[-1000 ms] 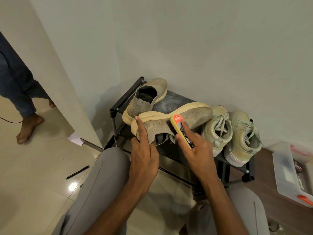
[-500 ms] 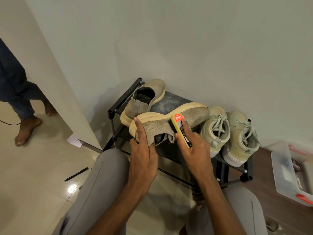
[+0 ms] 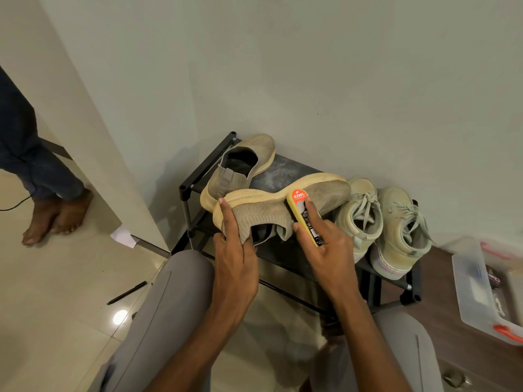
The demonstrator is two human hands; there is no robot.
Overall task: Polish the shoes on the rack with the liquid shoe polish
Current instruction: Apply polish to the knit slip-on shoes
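Your right hand [image 3: 329,250] grips polish bottle [image 3: 305,217], tip at 11 o'clock on knit shoe [image 3: 283,206]; left hand [image 3: 236,250] pinches collar, shoe axis 3–9

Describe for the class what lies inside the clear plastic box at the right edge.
Inside the clear plastic box a dark printed packet shows, with pale items beside it too blurred to name. An orange-red part sits at its near end. The frame edge cuts off the rest.

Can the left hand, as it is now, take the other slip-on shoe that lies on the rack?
Probably not at once. The left hand grips the heel of the knit shoe, so its fingers are occupied. The other slip-on shoe lies just behind on the rack, uncovered; once the hand lets go, the way looks free.
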